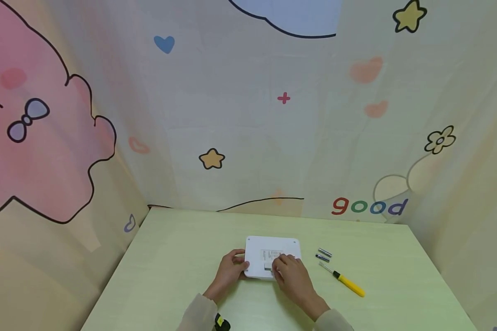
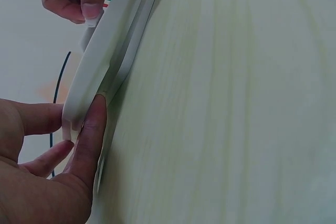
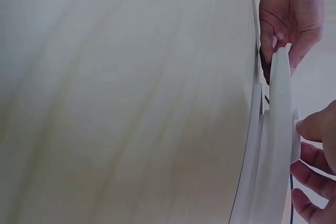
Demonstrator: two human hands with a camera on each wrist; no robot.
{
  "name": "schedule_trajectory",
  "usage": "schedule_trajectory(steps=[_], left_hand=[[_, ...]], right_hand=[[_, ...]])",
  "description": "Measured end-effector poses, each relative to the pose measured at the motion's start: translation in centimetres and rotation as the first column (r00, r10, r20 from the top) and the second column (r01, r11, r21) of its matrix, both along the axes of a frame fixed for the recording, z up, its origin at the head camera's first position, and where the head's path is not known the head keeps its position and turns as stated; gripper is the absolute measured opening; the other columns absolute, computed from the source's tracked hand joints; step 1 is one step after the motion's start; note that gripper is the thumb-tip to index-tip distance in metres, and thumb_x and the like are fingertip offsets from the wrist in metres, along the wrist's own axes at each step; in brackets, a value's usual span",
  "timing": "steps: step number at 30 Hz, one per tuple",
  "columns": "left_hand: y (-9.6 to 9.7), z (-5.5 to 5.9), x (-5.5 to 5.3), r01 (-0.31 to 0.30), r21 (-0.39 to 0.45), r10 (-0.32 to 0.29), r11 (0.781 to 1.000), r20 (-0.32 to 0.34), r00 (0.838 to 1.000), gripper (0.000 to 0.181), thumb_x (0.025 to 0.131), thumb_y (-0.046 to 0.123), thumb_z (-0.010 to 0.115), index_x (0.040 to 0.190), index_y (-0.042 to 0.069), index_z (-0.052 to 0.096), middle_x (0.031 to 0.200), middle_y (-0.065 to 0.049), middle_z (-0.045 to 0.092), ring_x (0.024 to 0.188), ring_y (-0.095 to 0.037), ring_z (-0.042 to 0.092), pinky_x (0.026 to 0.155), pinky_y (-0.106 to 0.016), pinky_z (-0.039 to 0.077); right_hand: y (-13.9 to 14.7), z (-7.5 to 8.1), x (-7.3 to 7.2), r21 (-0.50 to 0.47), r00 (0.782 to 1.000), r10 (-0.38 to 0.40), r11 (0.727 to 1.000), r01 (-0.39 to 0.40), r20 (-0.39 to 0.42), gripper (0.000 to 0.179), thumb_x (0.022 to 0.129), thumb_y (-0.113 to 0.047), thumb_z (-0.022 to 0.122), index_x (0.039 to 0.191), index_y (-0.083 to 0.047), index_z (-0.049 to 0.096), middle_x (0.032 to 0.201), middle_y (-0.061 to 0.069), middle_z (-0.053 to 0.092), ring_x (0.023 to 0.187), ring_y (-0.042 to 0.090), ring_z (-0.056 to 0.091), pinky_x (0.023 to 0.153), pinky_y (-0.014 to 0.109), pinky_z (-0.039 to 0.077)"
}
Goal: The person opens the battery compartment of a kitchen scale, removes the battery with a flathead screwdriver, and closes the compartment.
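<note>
A white flat device (image 1: 254, 246) with rounded corners lies on the table, its back with a printed label (image 1: 272, 254) facing up. My left hand (image 1: 230, 270) grips its left edge between thumb and fingers, as the left wrist view shows from the side. My right hand (image 1: 290, 277) is over the lower right of the back, by a small rectangular opening (image 1: 268, 266). Its thumb and fingers pinch a small white cover (image 3: 296, 140) that stands out from the back. Fingers hide part of this cover in the head view.
Two small batteries (image 1: 324, 252) lie right of the device. Beside them is a screwdriver (image 1: 347, 282) with a yellow handle, its tip toward the batteries. The pale table (image 1: 182, 248) ends at a patterned curtain (image 1: 248, 115) behind and at both sides.
</note>
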State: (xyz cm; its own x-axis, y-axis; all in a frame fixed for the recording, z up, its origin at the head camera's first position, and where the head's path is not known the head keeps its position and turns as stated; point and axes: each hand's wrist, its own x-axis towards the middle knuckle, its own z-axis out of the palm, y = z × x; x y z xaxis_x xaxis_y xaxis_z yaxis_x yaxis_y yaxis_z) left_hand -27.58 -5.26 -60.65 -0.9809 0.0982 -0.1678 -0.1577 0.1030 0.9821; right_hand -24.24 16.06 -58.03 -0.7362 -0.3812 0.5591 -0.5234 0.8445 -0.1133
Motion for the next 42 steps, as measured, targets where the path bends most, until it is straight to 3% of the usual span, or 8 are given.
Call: schedule_trajectory(steps=[17, 25, 30, 36, 42], left_hand=[[0.0, 0.1, 0.1, 0.000, 0.012, 0.000, 1.000, -0.002, 1.000, 0.045, 0.089, 0.005, 0.067, 0.132, 0.001, 0.054, 0.104, -0.017, 0.065, 0.076, -0.018, 0.066, 0.062, -0.032, 0.059], [0.0, -0.1, -0.1, 0.002, 0.012, -0.002, 1.000, -0.002, 1.000, 0.046, 0.089, 0.005, 0.067, 0.133, 0.001, 0.053, 0.105, -0.017, 0.065, 0.076, -0.018, 0.066, 0.062, -0.032, 0.059], [0.0, 0.2, 0.1, 0.001, 0.013, -0.001, 1.000, -0.002, 1.000, 0.045, 0.090, 0.006, 0.067, 0.133, 0.001, 0.053, 0.106, -0.017, 0.064, 0.077, -0.018, 0.066, 0.063, -0.032, 0.059], [0.0, 0.2, 0.4, 0.006, 0.018, -0.006, 1.000, -0.004, 1.000, 0.046, 0.091, 0.005, 0.066, 0.134, 0.000, 0.052, 0.107, -0.019, 0.063, 0.077, -0.018, 0.067, 0.063, -0.032, 0.059], [0.0, 0.3, 0.3, 0.003, 0.018, -0.003, 1.000, -0.008, 1.000, 0.045, 0.090, 0.005, 0.066, 0.133, 0.000, 0.052, 0.106, -0.018, 0.063, 0.077, -0.018, 0.066, 0.063, -0.031, 0.058]], right_hand=[[-0.2, -0.1, 0.2, -0.005, 0.998, -0.016, 1.000, 0.016, 0.055, 0.014, 0.077, -0.016, 0.078, 0.080, -0.021, 0.065, 0.084, -0.009, 0.061, 0.081, 0.015, 0.058, 0.076, 0.036, 0.049], [-0.2, -0.3, 0.2, 0.006, 0.999, -0.028, 1.000, 0.028, 0.040, 0.013, 0.076, -0.016, 0.079, 0.077, -0.020, 0.067, 0.085, -0.008, 0.062, 0.083, 0.014, 0.058, 0.076, 0.035, 0.050], [0.0, -0.2, 0.3, -0.003, 0.999, -0.027, 1.000, 0.027, 0.028, 0.012, 0.077, -0.015, 0.078, 0.082, -0.018, 0.068, 0.086, -0.007, 0.064, 0.083, 0.015, 0.059, 0.076, 0.036, 0.050], [0.6, 0.3, 1.0, -0.029, 0.996, -0.050, 0.998, 0.052, 0.079, 0.010, 0.079, -0.016, 0.077, 0.086, -0.017, 0.069, 0.091, -0.004, 0.067, 0.088, 0.018, 0.062, 0.076, 0.037, 0.048], [0.8, 0.3, 1.7, -0.001, 0.993, -0.031, 1.000, 0.031, 0.112, 0.020, 0.081, -0.020, 0.077, 0.100, -0.017, 0.071, 0.104, -0.001, 0.069, 0.104, 0.021, 0.064, 0.087, 0.040, 0.050]])
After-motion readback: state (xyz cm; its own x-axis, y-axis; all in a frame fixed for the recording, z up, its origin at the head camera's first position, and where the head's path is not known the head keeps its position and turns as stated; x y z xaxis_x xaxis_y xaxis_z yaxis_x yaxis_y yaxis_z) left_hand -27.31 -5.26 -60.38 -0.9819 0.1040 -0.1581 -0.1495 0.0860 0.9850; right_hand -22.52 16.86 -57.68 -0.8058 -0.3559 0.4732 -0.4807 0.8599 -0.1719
